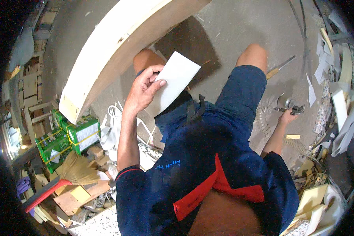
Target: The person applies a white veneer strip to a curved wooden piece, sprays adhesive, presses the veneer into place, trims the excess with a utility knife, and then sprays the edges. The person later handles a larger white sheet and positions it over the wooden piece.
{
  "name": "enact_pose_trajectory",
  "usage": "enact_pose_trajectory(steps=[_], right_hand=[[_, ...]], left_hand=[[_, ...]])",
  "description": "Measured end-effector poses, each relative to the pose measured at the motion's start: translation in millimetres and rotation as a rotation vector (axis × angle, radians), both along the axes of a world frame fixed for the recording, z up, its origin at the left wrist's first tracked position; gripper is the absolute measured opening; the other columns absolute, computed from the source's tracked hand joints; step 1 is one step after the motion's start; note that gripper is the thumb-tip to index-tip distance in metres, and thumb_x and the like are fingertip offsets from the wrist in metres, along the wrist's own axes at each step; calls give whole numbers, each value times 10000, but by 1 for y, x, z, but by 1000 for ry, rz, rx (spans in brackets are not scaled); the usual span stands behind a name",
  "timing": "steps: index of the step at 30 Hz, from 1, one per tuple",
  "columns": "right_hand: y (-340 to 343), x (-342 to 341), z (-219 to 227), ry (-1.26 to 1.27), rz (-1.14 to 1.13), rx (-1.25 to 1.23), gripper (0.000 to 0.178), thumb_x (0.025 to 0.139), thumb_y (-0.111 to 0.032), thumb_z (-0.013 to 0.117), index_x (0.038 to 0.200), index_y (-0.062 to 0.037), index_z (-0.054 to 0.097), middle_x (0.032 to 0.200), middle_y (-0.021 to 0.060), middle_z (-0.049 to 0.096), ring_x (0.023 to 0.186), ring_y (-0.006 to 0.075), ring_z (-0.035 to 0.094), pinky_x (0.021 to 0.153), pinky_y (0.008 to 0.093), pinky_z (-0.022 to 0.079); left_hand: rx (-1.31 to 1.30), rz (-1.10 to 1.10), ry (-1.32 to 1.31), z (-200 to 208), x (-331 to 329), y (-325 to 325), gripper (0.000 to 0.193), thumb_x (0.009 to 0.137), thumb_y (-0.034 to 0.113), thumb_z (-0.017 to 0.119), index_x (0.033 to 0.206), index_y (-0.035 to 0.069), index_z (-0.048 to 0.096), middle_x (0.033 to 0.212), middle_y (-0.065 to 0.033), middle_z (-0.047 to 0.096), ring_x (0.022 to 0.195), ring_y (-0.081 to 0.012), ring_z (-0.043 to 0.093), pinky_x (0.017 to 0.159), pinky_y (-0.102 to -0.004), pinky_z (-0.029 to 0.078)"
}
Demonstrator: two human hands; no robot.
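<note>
My left hand (147, 88) grips a white rectangular sheet (177, 78), which looks like thin foam, by its left edge, with the thumb on top. The sheet is held up above my lap. Out to the right, low over the floor, my right hand (288, 117) is closed round a dark spray gun (291, 109) with a round metal cup (286, 101). A clear coiled hose (265, 118) lies beside it. Up at the left, a long curved pale panel (106, 51) with a wooden edge stands close to my left hand.
Green boxes with yellow straps (69, 139) and a red-handled broom (78, 169) are at the left among wood offcuts (78, 194). A wooden-handled blade (279, 67) lies on the floor (228, 23) past my knee. Foam scraps (340, 104) pile up at the right.
</note>
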State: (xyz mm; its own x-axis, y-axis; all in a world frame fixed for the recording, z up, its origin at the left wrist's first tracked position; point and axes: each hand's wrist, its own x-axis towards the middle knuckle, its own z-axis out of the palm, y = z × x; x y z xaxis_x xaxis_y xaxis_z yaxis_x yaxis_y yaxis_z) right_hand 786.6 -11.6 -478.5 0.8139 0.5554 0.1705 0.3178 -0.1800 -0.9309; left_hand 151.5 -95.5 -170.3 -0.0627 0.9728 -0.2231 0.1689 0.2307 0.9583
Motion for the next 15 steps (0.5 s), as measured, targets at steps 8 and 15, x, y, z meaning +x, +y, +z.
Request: enact_pose_trajectory(steps=[8, 15], right_hand=[[-19, -13, 9, 18, -24, -655, 499, 851, -262, 729, 1190, 66, 567, 1072, 171, 640, 927, 278, 631, 785, 394, 487], [-34, -181, 189, 71, 688, -439, 475, 907, -320, 679, 1198, 52, 630, 1024, 199, 691, 932, 243, 658, 851, 345, 519]], left_hand=[[158, -53, 5, 2, 4, 37, 404, 960, 92, 589, 1348, 11, 512, 1100, -69, 683, 1018, -120, 609, 900, -287, 468], [157, -103, 34, 30, 33, 57, 394, 928, 61, 588, 1315, 4, 544, 1150, -78, 669, 1023, -136, 610, 905, -295, 473]])
